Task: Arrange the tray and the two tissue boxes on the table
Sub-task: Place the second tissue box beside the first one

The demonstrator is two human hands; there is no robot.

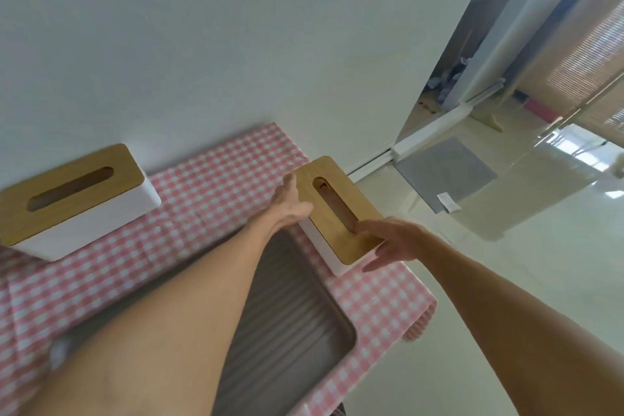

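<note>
The right tissue box is being held between two hands at the table's far right edge, just beyond the grey tray. The left hand is being pressed, fingers straight, against its left side. The right hand is being laid at its near end, fingers spread and thumb on the lid. The other tissue box is being carried well apart, far left.

Plain pale wall fills the top, w/ the surface set against it, pink-and-white checked cloth over it. Right side: glossy cream floor, grey mat by a white door track, slatted blinds far right, daylight glare on the floor. Room beyond the door's too blurred to read.
</note>
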